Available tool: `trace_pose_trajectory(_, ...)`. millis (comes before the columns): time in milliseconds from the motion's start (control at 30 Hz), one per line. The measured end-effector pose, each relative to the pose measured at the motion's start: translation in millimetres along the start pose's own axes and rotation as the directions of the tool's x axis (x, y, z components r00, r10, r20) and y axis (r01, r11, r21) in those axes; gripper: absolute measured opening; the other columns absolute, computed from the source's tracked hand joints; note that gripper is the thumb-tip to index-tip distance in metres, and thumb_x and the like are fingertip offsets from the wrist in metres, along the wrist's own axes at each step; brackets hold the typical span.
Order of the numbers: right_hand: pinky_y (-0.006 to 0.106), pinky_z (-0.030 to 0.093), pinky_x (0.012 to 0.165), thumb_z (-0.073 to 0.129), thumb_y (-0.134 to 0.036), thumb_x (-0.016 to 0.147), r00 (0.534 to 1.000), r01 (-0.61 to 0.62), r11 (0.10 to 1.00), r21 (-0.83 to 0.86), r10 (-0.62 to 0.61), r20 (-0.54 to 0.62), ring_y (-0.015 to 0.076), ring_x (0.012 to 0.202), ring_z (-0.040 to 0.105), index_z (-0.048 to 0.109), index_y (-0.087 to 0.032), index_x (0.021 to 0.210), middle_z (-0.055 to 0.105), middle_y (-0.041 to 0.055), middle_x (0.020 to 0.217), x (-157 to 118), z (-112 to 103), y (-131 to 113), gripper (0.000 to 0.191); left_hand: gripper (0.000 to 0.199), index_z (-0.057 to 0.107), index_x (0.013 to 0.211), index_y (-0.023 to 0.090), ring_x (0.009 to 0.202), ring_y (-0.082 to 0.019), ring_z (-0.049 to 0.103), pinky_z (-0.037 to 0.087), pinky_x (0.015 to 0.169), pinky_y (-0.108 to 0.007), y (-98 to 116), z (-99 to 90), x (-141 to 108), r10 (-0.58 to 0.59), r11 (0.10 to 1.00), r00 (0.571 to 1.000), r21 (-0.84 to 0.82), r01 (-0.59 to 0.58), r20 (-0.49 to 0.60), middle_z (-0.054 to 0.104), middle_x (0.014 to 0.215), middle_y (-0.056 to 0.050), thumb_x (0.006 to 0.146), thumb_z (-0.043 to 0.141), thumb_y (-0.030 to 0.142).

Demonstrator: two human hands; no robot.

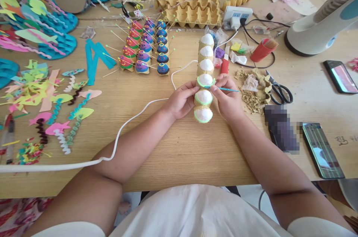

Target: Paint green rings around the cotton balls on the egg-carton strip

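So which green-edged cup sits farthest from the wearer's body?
The third cup from the near end of the strip, between the left hand and right hand; the other two green-edged cups lie nearer that end.

No words can be read; the dark marks on the desk may be writing, but look too small.

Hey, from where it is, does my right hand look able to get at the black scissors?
Probably yes: the black scissors lie to its right, with just low scraps between. But the right hand holds a thin blue tool, which it would likely need to put down first.
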State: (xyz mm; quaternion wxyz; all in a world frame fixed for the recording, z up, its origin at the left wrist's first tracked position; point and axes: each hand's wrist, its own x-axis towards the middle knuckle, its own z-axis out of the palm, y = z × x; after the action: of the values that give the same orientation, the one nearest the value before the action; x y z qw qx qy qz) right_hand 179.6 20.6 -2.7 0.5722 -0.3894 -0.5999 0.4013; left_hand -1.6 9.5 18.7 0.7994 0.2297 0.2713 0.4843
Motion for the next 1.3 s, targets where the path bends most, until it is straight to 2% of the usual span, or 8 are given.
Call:
trace_pose_trajectory(167,0.036,0.052,0.087,0.088,-0.058,0.085,0.999,0.000,1.000,-0.001,0.000,-0.049,0.0164,0.089,0.056,0.063,-0.027,0.081,0.056,-0.0007,0.097,-1.2,1.0,-4.5,0.040,0.013,0.080,0.103,0.017,0.084,-0.013,0.076,0.057,0.084,-0.025,-0.3,-0.4,-0.1,0.008,1.000,1.000,0.017,-0.009,0.021,0.084,0.100,-0.003,0.097,0.069,0.011)
trace_pose_trajectory(433,0.034,0.053,0.085,0.091,-0.055,0.082,0.998,-0.033,0.999,0.022,0.034,-0.056,0.0152,0.087,0.056,0.063,-0.027,0.082,0.056,-0.0017,0.096,-1.6,2.0,-7.3,0.040,0.019,0.081,0.101,0.016,0.081,-0.011,0.076,0.058,0.078,-0.022,0.2,0.7,-0.7,0.010,1.000,1.000,-0.018,-0.010,0.028,0.084,0.092,-0.002,0.099,0.064,0.007)
trace_pose_trajectory(633,0.036,0.053,0.089,0.091,-0.057,0.081,0.998,-0.012,0.997,0.074,0.017,-0.055,0.0167,0.091,0.056,0.062,-0.027,0.081,0.054,-0.0010,0.096,-1.5,2.5,-6.3,0.042,0.018,0.080,0.103,0.016,0.082,-0.012,0.077,0.057,0.082,-0.024,0.7,1.3,-0.2,0.007,1.000,1.000,-0.014,-0.007,0.014,0.084,0.095,-0.003,0.099,0.065,0.008)
trace_pose_trajectory(900,0.037,0.053,0.089,0.084,-0.063,0.087,0.998,0.027,1.000,0.002,-0.027,-0.055,0.0175,0.090,0.055,0.059,-0.028,0.080,0.053,-0.0003,0.096,0.2,0.8,-4.9,0.044,0.015,0.080,0.105,0.018,0.084,-0.014,0.077,0.057,0.085,-0.027,0.6,-1.9,-0.3,-0.016,1.000,1.000,0.004,0.016,-0.002,0.084,0.101,-0.003,0.097,0.070,0.010)
trace_pose_trajectory(1100,0.037,0.053,0.090,0.086,-0.063,0.084,0.997,-0.003,1.000,0.012,0.004,-0.074,0.0174,0.091,0.057,0.058,-0.027,0.079,0.055,-0.0006,0.096,-0.3,-0.2,-3.1,0.046,0.017,0.080,0.107,0.019,0.087,-0.014,0.077,0.058,0.084,-0.027,0.6,-2.3,-0.8,-0.022,0.999,1.000,0.028,0.021,0.011,0.085,0.106,-0.004,0.098,0.068,0.011)
trace_pose_trajectory(1300,0.036,0.052,0.089,0.087,-0.064,0.082,0.998,-0.005,0.997,0.078,0.009,-0.057,0.0166,0.092,0.056,0.058,-0.027,0.079,0.054,-0.0005,0.101,-0.5,0.1,-3.5,0.048,0.016,0.079,0.104,0.017,0.078,-0.011,0.075,0.057,0.077,-0.023,1.7,1.2,-2.0,-0.028,1.000,1.000,-0.010,0.028,-0.006,0.083,0.096,-0.002,0.098,0.066,0.009)
